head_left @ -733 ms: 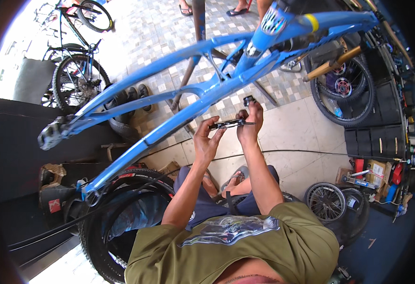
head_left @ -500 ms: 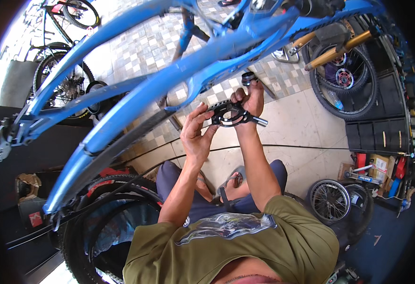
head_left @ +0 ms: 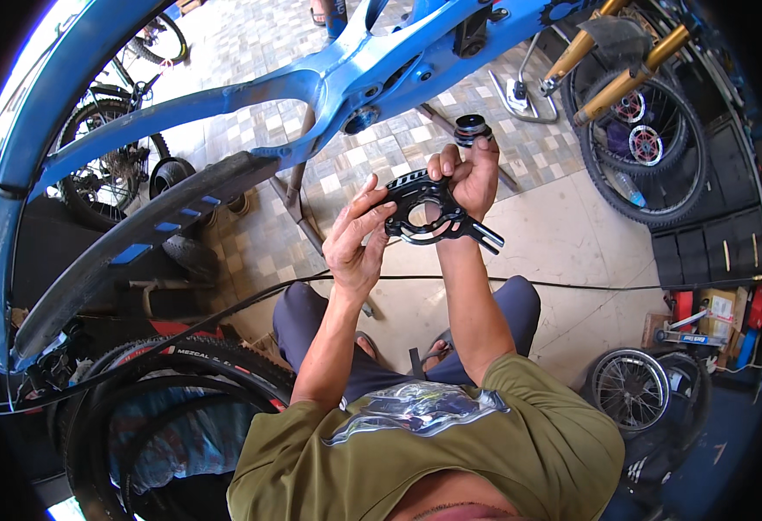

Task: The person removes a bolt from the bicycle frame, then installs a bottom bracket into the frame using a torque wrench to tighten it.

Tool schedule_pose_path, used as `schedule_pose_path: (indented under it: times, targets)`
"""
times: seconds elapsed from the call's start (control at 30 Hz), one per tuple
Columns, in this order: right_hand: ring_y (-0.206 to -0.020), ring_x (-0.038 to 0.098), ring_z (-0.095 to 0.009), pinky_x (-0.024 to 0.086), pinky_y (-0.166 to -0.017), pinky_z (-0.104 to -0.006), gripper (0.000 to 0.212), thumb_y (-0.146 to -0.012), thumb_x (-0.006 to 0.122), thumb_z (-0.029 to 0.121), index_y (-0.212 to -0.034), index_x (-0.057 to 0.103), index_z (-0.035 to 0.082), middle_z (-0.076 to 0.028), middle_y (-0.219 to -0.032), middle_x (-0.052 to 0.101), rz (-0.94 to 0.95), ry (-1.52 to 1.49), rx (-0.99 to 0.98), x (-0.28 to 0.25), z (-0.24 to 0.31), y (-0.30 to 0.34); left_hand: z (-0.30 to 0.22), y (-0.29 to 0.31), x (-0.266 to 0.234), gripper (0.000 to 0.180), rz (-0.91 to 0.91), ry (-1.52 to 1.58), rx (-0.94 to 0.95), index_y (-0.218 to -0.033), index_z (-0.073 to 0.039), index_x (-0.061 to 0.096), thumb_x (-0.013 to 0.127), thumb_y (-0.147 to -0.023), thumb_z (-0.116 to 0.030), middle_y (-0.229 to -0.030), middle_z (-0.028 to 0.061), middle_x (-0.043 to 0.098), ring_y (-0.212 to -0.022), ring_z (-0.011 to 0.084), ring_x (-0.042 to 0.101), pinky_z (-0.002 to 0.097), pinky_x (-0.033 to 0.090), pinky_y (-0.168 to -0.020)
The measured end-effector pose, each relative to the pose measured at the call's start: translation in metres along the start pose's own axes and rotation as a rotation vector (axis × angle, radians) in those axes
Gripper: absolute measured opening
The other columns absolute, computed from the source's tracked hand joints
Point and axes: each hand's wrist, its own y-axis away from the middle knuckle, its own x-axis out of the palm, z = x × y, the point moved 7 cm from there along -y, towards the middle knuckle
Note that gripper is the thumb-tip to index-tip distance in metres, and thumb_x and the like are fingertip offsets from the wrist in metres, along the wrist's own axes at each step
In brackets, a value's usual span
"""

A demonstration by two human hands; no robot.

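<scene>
My left hand [head_left: 355, 247] grips the left edge of a black bicycle chain guide [head_left: 408, 189], fingers on its outer side and thumb below. The guide has a large round opening and a short silver-and-black arm pointing down to the right. My right hand [head_left: 476, 181] pinches the guide's upper right part. Between its thumb and index finger it also holds a short black cylinder with a silver band [head_left: 469, 130], which looks like a bottom bracket cup. Beyond my hands hangs a blue bicycle frame [head_left: 346, 82], its round bottom bracket opening just above the guide.
A black hose or cable [head_left: 554, 284] crosses in front of my knees. Tyres [head_left: 224, 365] lie at my left, and wheels [head_left: 693, 165] lean at the right. Gold fork legs [head_left: 633, 82] hang at upper right. A spoked wheel [head_left: 630, 389] and a toolbox [head_left: 702, 326] sit at lower right.
The blue frame has shifted up and leftward in view, showing more of its bottom bracket area. My hands have turned the chain guide slightly, so its face shows more; both keep their grip.
</scene>
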Motion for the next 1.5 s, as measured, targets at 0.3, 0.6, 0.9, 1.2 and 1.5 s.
schedule_pose_path:
  times: [0.3,0.6,0.9,1.2,1.5]
  targets:
    - [-0.058,0.053,-0.016,0.050,-0.050,-0.0345,0.039,-0.096,0.070,0.017,-0.123,0.043,0.007,-0.008,-0.096,0.058,-0.040,0.018,-0.019,0.004,-0.001,0.001,0.002,-0.011,-0.003,0.028,-0.031,0.000,0.025,-0.111,0.000,0.074,0.071,-0.084,0.009,-0.118,0.0212,0.072,-0.125,0.0409,0.063,0.0462,0.051,-0.105]
    - [-0.060,0.054,-0.014,0.051,-0.052,-0.0323,0.045,-0.096,0.073,0.021,-0.125,0.042,0.006,-0.008,-0.093,0.057,-0.004,0.057,-0.107,0.013,-0.001,0.002,0.010,-0.016,-0.002,0.028,0.025,0.009,0.100,-0.109,0.001,0.074,0.068,-0.084,0.012,-0.117,0.0212,0.072,-0.127,0.0411,0.062,0.0475,0.050,-0.106]
    - [-0.061,0.053,-0.013,0.050,-0.053,-0.0318,0.047,-0.097,0.073,0.023,-0.126,0.040,0.006,-0.008,-0.086,0.057,-0.003,0.083,-0.138,0.022,-0.009,0.008,0.016,-0.021,-0.013,0.028,0.031,0.030,0.104,-0.108,0.000,0.074,0.069,-0.083,0.012,-0.118,0.0203,0.072,-0.128,0.0403,0.062,0.0471,0.049,-0.107]
    - [-0.062,0.052,-0.013,0.049,-0.054,-0.0310,0.045,-0.096,0.072,0.020,-0.125,0.042,0.006,-0.007,-0.081,0.055,-0.109,0.095,-0.159,0.030,-0.011,0.015,0.021,-0.026,-0.019,0.026,0.100,0.056,0.137,-0.113,0.004,0.070,0.069,-0.088,0.008,-0.120,0.0218,0.070,-0.131,0.0416,0.059,0.0484,0.050,-0.108]
    - [-0.073,0.051,-0.012,0.051,-0.061,-0.0323,0.039,-0.098,0.070,0.018,-0.124,0.044,0.007,-0.005,-0.099,0.053,-0.093,0.149,-0.243,0.032,-0.002,0.004,0.033,-0.030,-0.007,0.035,0.058,0.180,0.019,-0.117,0.003,0.069,0.074,-0.083,0.004,-0.117,0.0194,0.073,-0.127,0.0390,0.063,0.0455,0.052,-0.105]
